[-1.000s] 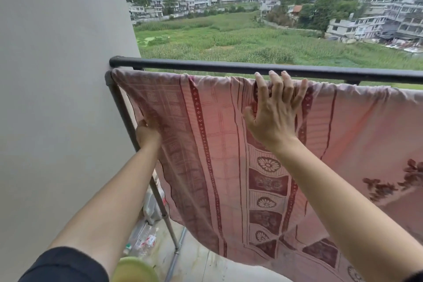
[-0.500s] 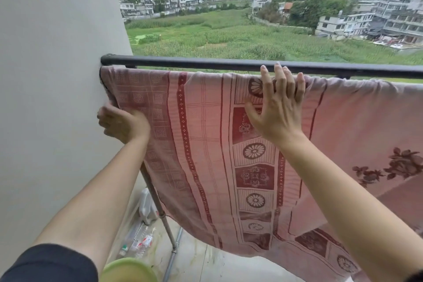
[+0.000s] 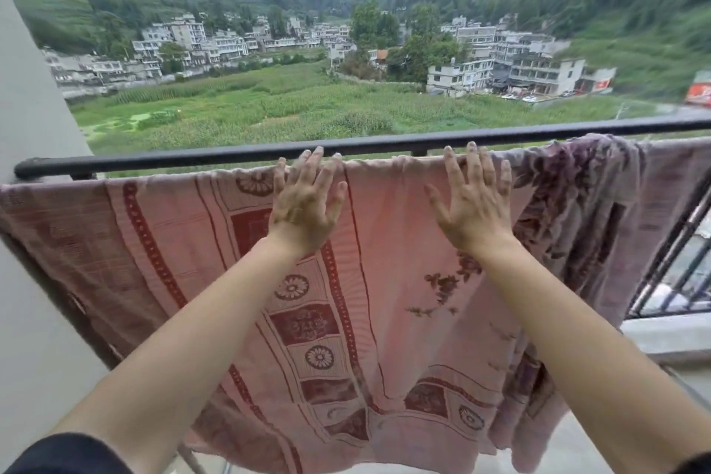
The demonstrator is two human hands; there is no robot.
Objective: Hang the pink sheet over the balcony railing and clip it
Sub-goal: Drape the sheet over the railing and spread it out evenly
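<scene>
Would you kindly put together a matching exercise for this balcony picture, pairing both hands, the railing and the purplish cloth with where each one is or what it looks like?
Things:
1. left hand
2. right hand
3. railing
4. purplish cloth

Descriptions:
A. hangs at the right end, beside the pink sheet
B. black, running above the sheet's top edge
C. flat on the sheet's dark red patterned band, fingers straight
D. flat on the sheet's plainer pink part, fingers straight

Pairs: 1-C, 2-D, 3-B, 4-A
</scene>
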